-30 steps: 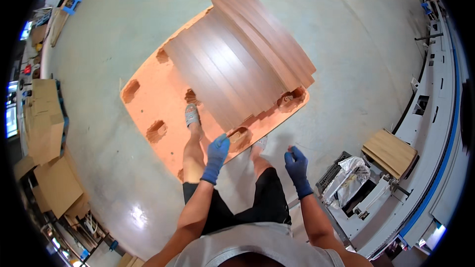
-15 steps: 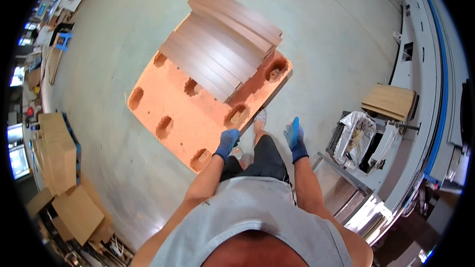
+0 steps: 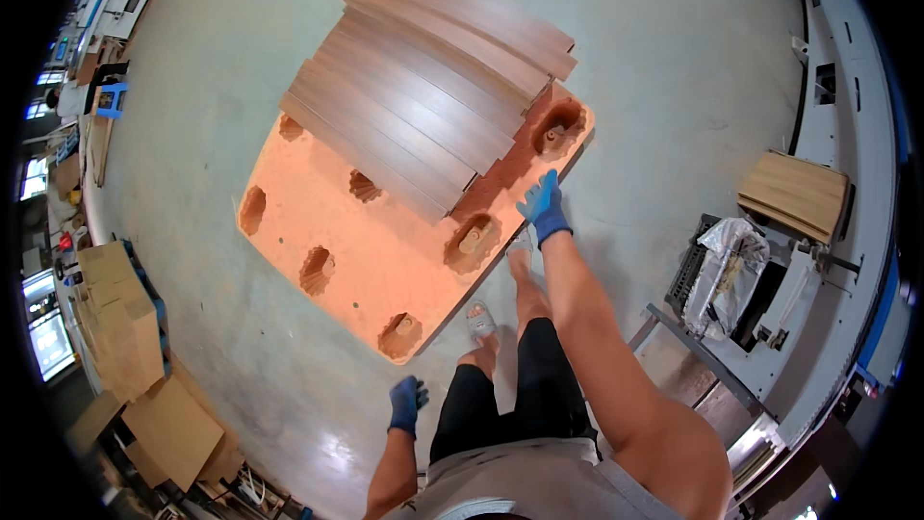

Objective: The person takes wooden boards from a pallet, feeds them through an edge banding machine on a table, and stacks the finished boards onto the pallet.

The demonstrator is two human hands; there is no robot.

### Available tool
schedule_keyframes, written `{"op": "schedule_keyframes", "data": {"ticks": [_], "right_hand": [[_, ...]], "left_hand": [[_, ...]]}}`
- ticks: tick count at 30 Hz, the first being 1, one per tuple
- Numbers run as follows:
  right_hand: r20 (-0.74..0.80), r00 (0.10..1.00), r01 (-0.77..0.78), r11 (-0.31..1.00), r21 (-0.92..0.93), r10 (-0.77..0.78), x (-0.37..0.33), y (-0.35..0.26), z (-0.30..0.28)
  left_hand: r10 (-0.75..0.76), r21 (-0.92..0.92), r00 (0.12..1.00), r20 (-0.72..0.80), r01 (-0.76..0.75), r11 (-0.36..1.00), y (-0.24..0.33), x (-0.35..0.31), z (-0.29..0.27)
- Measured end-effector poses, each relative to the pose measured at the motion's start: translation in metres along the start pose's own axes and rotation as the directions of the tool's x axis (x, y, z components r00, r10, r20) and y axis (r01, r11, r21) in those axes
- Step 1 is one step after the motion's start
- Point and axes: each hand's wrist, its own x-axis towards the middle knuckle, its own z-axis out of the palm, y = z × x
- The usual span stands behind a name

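Fingers of the right hand (image 3: 544, 209) spread loosely, empty, just beside the orange pallet (image 3: 371, 265) on the floor bearing stacked wooden planks (image 3: 423, 106); left hand (image 3: 405, 403) hangs loosely curled, empty

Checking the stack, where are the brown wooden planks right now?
In the head view, the brown wooden planks lie stacked on the far part of the orange plastic pallet, beyond the right hand.

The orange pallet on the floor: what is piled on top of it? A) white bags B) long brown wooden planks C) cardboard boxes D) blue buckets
B: long brown wooden planks lie stacked across the far part of the orange pallet, near the gloved right hand.
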Motion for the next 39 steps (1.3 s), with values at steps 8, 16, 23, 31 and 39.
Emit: {"op": "schedule_keyframes", "data": {"ticks": [8,16,23,31,39], "right_hand": [[0.120,0.992,0.006,0.991,0.133,-0.022,0.113,-0.023,0.096],[0.019,0.990,0.140,0.985,0.100,-0.143,0.127,-0.004,0.112],[-0.195,0.980,-0.024,0.998,0.059,0.035,0.125,0.038,0.083],[-0.146,0.989,0.000,0.970,0.244,0.037,0.133,0.066,0.111],[-0.180,0.983,-0.032,0.997,0.069,0.044,0.120,0.027,-0.018]], "left_hand": [[-0.229,0.032,0.973,-0.033,0.230,0.973,-0.030,-0.022,0.055],[-0.147,0.033,0.986,0.073,0.145,0.989,0.037,-0.024,0.113],[-0.045,0.034,0.994,0.102,0.042,0.999,0.082,-0.034,0.139],[-0.061,0.016,0.996,0.063,0.060,0.998,0.078,-0.040,0.130],[0.001,0.126,0.979,0.204,-0.028,0.992,0.090,-0.041,0.150]]}}
